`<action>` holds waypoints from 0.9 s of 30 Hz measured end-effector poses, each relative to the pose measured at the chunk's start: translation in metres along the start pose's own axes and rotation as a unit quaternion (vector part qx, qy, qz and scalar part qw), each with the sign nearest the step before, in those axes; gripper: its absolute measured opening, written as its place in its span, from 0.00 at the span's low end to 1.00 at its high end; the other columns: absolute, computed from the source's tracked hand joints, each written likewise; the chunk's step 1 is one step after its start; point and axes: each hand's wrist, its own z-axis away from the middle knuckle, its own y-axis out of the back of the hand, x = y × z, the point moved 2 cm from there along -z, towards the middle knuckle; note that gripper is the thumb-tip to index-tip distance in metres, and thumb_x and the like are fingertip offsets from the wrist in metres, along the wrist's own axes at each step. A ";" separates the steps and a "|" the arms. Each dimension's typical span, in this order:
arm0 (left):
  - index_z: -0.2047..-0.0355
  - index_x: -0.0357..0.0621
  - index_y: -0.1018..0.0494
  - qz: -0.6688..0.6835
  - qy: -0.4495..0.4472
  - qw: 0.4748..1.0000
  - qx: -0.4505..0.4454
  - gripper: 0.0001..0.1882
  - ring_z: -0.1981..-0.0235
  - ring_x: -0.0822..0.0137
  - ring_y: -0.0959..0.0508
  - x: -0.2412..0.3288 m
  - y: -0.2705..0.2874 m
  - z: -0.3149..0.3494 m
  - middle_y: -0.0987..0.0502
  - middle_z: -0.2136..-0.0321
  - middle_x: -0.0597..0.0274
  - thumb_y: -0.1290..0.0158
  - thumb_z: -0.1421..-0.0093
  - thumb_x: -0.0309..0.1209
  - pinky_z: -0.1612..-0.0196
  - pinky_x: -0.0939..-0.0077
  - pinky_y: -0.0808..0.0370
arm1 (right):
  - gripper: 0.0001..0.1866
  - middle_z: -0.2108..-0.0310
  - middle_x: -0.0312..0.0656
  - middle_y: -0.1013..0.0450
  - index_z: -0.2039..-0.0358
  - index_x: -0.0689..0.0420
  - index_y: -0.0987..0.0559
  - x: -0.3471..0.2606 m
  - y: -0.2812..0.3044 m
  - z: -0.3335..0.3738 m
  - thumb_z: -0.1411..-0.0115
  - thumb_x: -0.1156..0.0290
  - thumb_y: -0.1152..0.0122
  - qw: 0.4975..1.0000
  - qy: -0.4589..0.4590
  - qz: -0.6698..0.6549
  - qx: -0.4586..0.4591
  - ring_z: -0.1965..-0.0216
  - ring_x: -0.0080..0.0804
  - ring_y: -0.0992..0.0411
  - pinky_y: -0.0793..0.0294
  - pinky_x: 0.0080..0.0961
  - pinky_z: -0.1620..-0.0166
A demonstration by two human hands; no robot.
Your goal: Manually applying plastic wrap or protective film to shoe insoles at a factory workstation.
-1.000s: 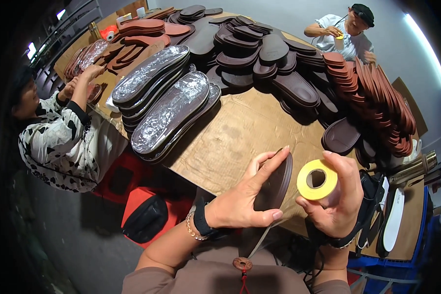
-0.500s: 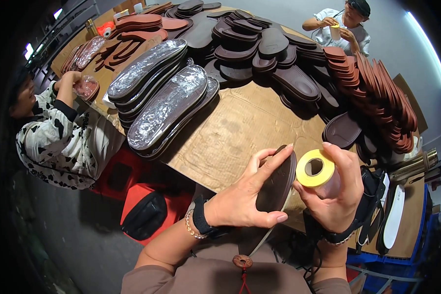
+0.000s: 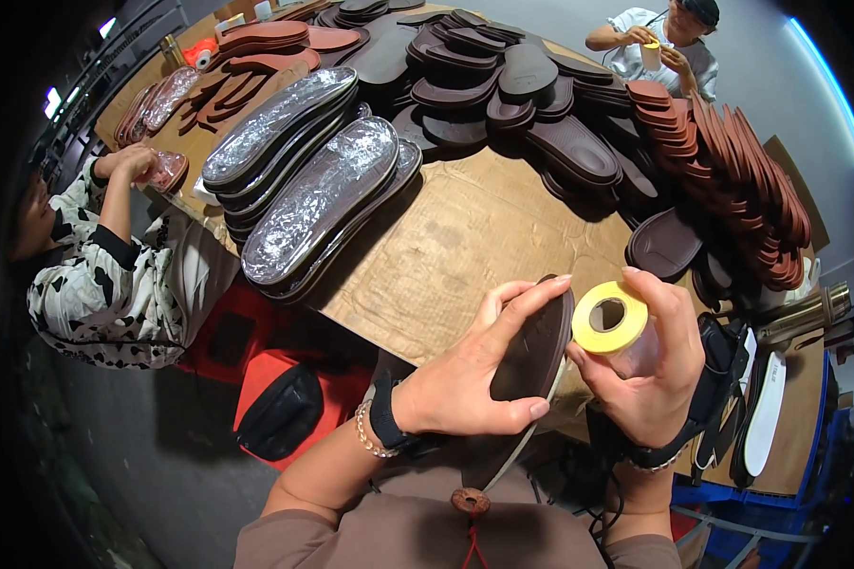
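At left, dark soles wrapped in crinkled clear film are stacked on the brown, paper-covered table. Before the wearer's chest, a dark brown, foot-shaped sole is held on edge, grasped by the left hand between thumb and fingers. Rightward, a pale glossy roll with a yellow ring-shaped end is gripped by the right hand. The gap between them has been narrowed; roll and rim seem aligned, though contact cannot be told.
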 end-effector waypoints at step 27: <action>0.33 0.43 0.41 -0.051 0.031 0.993 0.101 0.42 0.39 0.49 0.31 0.038 -0.005 0.000 0.33 0.42 0.47 0.39 0.50 0.32 0.36 0.57 0.30 | 0.42 0.57 0.50 0.21 0.43 0.64 0.23 0.008 0.015 -0.002 0.55 0.56 0.16 0.989 -0.027 -0.137 -0.044 0.57 0.43 0.20 0.22 0.32 0.52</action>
